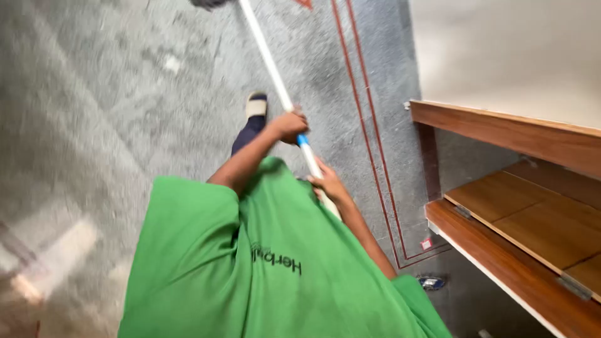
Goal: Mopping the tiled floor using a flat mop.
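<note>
mop pole (269, 62): long axis running away over grey floor (94, 125); left hand (289, 125) gripping farther up, right hand (328, 183) closing around the near end.

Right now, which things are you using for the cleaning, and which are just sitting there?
In use:
- long white pole with a blue band
- left hand, gripping higher up the pole
- right hand, gripping lower down
- dark head at the pole's far end

Just lying about:
- wooden shelves
- small blue thing on the floor
</note>
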